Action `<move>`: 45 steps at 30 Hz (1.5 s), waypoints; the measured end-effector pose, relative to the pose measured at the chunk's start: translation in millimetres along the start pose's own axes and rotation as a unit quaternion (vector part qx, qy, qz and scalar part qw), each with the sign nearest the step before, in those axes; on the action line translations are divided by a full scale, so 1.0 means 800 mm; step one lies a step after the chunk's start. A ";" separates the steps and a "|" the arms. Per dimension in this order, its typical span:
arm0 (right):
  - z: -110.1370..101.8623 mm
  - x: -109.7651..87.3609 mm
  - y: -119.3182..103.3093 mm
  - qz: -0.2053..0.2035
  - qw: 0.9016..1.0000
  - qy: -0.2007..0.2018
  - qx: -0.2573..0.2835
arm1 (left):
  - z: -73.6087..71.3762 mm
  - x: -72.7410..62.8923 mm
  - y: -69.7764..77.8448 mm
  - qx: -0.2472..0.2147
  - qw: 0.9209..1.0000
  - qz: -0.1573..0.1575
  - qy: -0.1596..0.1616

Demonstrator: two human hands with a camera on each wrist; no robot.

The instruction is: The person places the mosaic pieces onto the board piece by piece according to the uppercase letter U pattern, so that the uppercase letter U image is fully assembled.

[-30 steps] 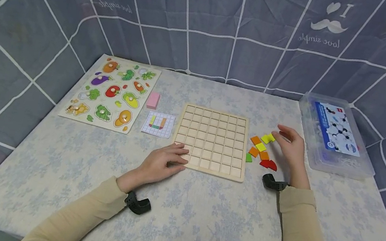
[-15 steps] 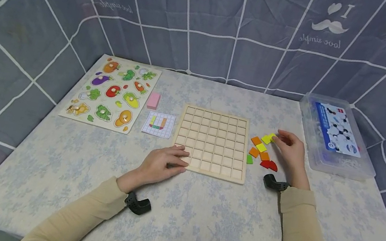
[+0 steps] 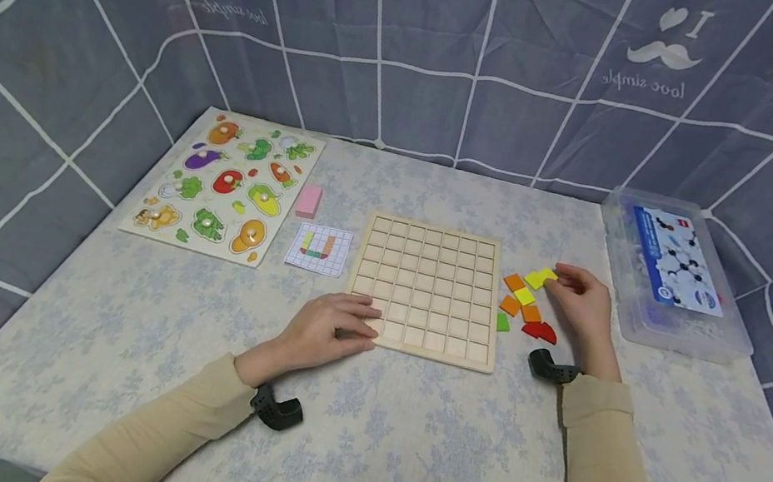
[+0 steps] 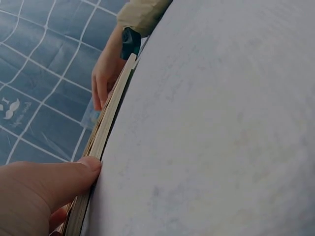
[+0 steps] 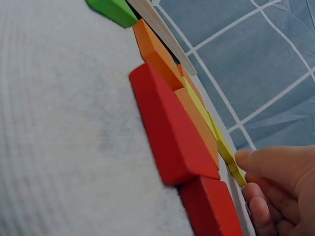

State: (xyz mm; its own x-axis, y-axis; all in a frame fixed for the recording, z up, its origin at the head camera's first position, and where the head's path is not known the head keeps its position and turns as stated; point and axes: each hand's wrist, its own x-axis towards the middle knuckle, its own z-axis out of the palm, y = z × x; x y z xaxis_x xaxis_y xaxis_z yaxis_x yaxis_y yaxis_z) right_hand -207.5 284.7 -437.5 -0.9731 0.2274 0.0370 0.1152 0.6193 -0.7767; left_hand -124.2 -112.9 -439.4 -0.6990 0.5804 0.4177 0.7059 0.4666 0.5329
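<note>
My left hand (image 3: 327, 328) holds the near left corner of a square wooden grid board (image 3: 424, 289). In the left wrist view its thumb (image 4: 78, 172) lies against the board's edge, and the other fingers are mostly hidden. To the right of the board, my right hand (image 3: 581, 306) has its fingertips at a small yellow tile (image 3: 548, 273). The right wrist view shows the thumb (image 5: 266, 160) against the yellow tile, with curled fingers beside it. Close by lie orange tiles (image 3: 531, 314), more yellow tiles (image 3: 524, 297), red pieces (image 3: 541, 331) and a green tile (image 3: 503, 322).
Left of the board lie a pattern card (image 3: 318, 249) with a coloured U shape, a pink block (image 3: 308, 201) and a vegetable knob puzzle (image 3: 223, 190). A clear plastic box (image 3: 677, 274) with a blue label stands at the right. A grey curtain (image 3: 434, 38) hangs behind the table.
The board has slid slightly towards the table's front along with my left hand. My right hand has lowered onto the yellow tile, thumb and fingers closing together.
</note>
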 end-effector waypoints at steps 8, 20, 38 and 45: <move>0.000 0.001 0.002 -0.010 1.000 0.004 -0.013 | 0.001 0.000 -0.002 -0.006 1.000 0.004 0.004; 0.000 0.004 0.006 -0.020 1.000 -0.001 -0.022 | 0.001 0.001 -0.003 -0.011 1.000 0.008 0.004; -0.003 0.002 0.001 0.004 0.999 -0.010 -0.035 | 0.001 0.001 -0.004 -0.041 0.999 -0.010 0.011; -0.003 0.001 -0.002 0.020 0.999 0.000 -0.026 | 0.002 0.001 -0.005 -0.036 0.999 -0.022 0.016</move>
State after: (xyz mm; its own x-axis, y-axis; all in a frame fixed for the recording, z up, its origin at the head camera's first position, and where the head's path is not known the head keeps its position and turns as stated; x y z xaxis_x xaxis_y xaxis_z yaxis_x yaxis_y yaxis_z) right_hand -208.3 285.7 -434.9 -0.9676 0.2525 0.0055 0.1649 0.6479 -0.7437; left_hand -127.6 -113.0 -442.2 -0.7332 0.5382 0.4156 0.6653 0.4415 0.6021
